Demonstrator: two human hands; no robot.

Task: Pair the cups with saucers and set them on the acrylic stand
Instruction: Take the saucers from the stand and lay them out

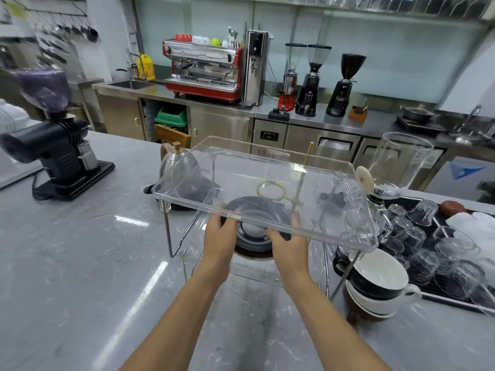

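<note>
A clear acrylic stand [316, 167] with two tiers sits on the grey counter before me. Under its top shelf, both hands hold a stack of black saucers [254, 226]. My left hand [218, 231] grips the stack's left rim and my right hand [288, 241] grips its right rim. A brown saucer shows at the bottom of the stack. To the right of the stand, a black cup with a white inside [377, 274] sits stacked on a white cup [375, 301] and saucers.
A black tray [439, 293] of several upturned glasses lies at the right. A black grinder [61, 153] stands at the left, a steel kettle [178, 162] behind the stand, and a tall glass jar [399, 159] at the back right.
</note>
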